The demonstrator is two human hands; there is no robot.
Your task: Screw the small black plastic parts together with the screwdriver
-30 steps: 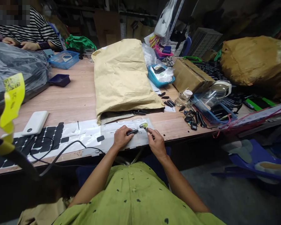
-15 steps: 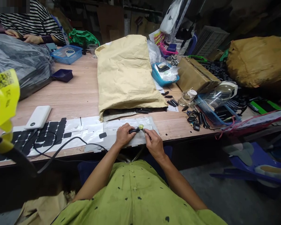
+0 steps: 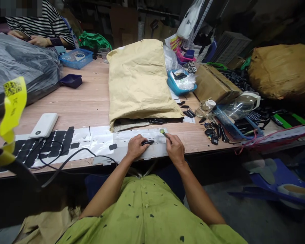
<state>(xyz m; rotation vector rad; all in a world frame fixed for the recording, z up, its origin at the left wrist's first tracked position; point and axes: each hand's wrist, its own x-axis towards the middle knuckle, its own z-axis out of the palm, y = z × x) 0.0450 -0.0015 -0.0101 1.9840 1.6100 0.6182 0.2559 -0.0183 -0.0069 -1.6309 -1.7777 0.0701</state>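
My left hand [image 3: 135, 147] rests at the table's front edge, fingers closed round a small black oblong part [image 3: 147, 142]. My right hand [image 3: 176, 147] sits a little to its right, pinching a thin tool with a yellow-green head [image 3: 162, 131] that points up and away from the black part. Both hands lie on a white sheet [image 3: 132, 140] spread along the front of the wooden table [image 3: 86, 101].
A big tan paper sack [image 3: 139, 78] lies behind my hands, with black parts [image 3: 186, 110] beside it. Left: black pads on white backing [image 3: 53, 140], a cable [image 3: 66, 159], a white power bank [image 3: 44, 125]. Right: blue baskets [image 3: 231, 122], a cardboard box [image 3: 213, 83]. A person in stripes [image 3: 40, 27] sits far left.
My right hand has drawn the yellow-green tool head away to the right, off the black part. The left hand has kept its hold on the part.
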